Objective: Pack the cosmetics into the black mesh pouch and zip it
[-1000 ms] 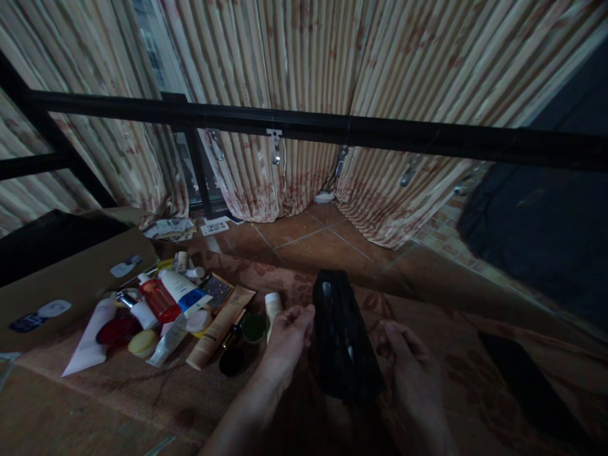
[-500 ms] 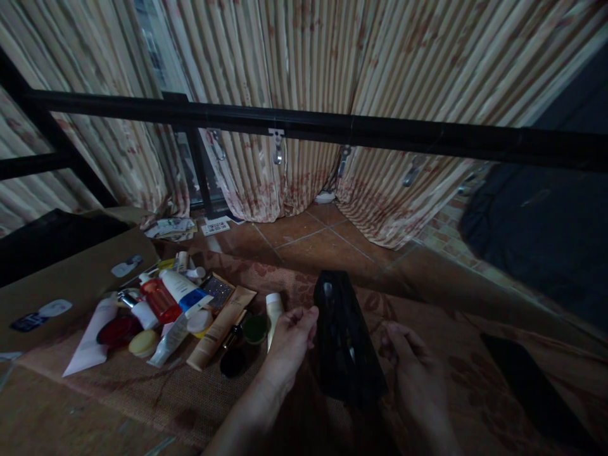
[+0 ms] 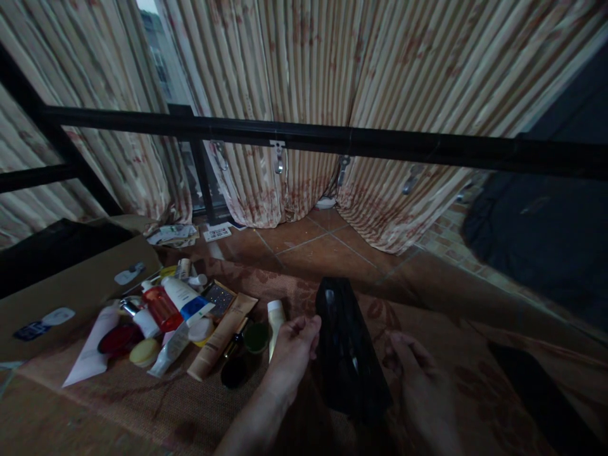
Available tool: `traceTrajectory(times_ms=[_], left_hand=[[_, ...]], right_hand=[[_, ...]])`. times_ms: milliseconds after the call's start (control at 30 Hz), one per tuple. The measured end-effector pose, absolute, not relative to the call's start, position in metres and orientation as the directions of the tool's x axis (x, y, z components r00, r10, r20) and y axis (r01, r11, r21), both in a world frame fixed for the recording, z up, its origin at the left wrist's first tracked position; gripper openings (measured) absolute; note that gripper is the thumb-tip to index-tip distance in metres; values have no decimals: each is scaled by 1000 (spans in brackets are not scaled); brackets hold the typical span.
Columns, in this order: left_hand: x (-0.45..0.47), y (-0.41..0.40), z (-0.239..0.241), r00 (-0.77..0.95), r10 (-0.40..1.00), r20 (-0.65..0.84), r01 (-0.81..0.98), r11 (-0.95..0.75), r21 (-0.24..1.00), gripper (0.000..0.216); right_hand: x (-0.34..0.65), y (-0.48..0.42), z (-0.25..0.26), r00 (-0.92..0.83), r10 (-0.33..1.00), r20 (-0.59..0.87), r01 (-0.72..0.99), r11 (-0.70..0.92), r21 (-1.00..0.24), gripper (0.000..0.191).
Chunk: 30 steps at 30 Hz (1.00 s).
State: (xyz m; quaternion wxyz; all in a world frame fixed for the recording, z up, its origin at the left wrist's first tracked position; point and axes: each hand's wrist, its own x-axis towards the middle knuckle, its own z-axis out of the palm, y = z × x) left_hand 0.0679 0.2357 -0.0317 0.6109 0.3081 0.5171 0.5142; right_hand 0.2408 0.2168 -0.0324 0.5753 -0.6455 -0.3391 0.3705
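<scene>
A black pouch [image 3: 349,354] lies on a brown cloth [image 3: 190,415] with a darker leaf-like pattern, between the two hands and to the right of a heap of cosmetics; it is long and narrow, somewhat slimmer at its far end, and set aslant so that its near end points down and to the right; its sides stand up enough to give it a boxy, filled-out shape, and its dark top has a dull sheen, with a few slim pale streaks and a rounded glint near the far end, though whether these are contents seen through the top or reflections, I cannot tell; the near end sinks into shadow. The left hand [image 3: 291,354] is at the left edge of the pouch, its grip nearly closed, thumb against curled fingers; whether it pinches that edge I cannot tell. The right hand [image 3: 422,383] is just off the pouch's right side, its grip curled with thumb and forefinger close together; whether anything is caught in it is too dim to tell. A cream tube [image 3: 275,316] with a white cap lies just beyond the left hand; a flat black rectangular object [image 3: 541,386] lies well to the right.
</scene>
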Motion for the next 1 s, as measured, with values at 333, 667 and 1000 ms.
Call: traceTrajectory(times_ms=[333,667,1000], left_hand=[[70,237,-31,-85,943,-323,-325,280,903,44],[70,237,-31,-69,941,-332,-335,291,896,42],[71,236,-30,-83,942,-326,-339,281,898,44]], right_hand=[[240,215,-27,516,853,-77,39,-113,-993,35],[243,216,-33,514,852,-100,16,-127,-992,35],[242,215,-33,505,856,-116,-33,-114,-993,33]])
